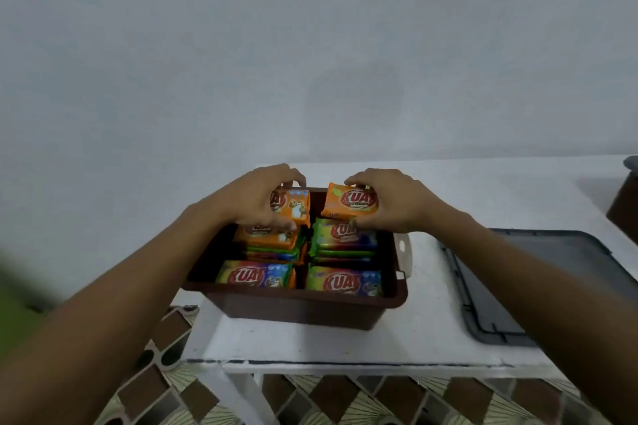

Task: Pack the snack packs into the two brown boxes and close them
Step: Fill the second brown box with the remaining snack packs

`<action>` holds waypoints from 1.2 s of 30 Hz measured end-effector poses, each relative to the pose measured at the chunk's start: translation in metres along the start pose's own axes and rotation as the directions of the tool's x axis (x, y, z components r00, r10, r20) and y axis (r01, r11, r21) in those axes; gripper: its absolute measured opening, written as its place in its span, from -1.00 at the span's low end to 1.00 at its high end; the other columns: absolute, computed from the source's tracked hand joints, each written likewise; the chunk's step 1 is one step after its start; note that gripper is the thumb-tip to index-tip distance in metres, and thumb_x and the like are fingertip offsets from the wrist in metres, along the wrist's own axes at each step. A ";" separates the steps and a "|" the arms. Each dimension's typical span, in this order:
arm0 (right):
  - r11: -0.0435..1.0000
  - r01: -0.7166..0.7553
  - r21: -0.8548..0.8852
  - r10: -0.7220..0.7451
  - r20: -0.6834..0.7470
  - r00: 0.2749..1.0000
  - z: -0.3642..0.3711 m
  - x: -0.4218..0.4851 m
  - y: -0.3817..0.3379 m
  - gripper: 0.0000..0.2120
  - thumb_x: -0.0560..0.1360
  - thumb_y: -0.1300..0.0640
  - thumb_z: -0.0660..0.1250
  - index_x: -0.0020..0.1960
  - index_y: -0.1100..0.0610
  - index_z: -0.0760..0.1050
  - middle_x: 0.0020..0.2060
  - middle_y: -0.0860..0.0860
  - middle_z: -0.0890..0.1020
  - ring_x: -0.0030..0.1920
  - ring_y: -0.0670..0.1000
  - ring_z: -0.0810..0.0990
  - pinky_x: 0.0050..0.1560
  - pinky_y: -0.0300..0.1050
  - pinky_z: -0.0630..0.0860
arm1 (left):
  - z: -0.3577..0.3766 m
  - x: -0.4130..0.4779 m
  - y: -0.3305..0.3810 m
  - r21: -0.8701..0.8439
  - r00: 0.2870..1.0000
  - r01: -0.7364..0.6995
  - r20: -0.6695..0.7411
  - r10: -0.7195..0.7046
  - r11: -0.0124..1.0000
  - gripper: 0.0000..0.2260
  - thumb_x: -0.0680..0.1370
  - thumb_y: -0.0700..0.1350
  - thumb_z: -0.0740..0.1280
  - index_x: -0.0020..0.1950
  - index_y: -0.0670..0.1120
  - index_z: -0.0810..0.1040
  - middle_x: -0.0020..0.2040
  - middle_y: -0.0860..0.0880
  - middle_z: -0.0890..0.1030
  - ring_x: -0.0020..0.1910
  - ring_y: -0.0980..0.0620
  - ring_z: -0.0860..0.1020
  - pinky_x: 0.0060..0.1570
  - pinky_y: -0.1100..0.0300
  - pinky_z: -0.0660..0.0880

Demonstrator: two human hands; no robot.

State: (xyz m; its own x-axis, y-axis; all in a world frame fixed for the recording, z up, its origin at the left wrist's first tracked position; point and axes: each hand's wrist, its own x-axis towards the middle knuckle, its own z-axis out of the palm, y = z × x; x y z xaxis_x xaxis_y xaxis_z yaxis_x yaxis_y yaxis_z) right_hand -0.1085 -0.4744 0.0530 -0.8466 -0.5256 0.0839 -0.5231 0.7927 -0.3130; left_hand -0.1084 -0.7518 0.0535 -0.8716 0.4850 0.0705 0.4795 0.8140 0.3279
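A brown plastic box (297,309) stands on the white table, holding several stacked snack packs in orange, green and rainbow wrappers, such as the front left pack (253,275) and the front right pack (343,281). Over the box's far left corner my left hand (253,198) grips an orange snack pack (295,207). My right hand (386,200) grips another orange snack pack (348,205) above the far right stack. Both packs are held just above the piles.
A dark grey lid (538,286) lies flat on the white table (310,345) to the right of the box. Another brown box (625,207) shows partly at the right edge. Patterned floor tiles lie below the table's front edge. A white wall stands behind.
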 end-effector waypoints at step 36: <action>0.925 -0.072 -0.374 0.065 -0.031 0.997 0.053 0.003 -0.025 -0.41 0.30 -0.21 0.50 0.22 -0.06 0.39 0.47 0.03 0.25 0.44 0.12 0.18 0.39 0.11 0.23 | 0.036 -0.029 -0.021 0.448 0.995 0.104 -0.045 -0.093 0.888 -0.31 0.31 0.18 0.51 0.34 0.10 0.29 0.45 -0.02 0.23 0.41 -0.10 0.19 0.41 -0.04 0.14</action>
State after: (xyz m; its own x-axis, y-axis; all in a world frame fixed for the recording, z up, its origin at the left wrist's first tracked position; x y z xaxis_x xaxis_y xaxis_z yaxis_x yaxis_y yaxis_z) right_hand -0.0929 -0.5124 0.0114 -0.8813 -0.4633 0.0930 -0.4597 0.8862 0.0581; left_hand -0.0895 -0.7712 0.0111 -0.9163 0.3919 0.0821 0.3808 0.9163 -0.1238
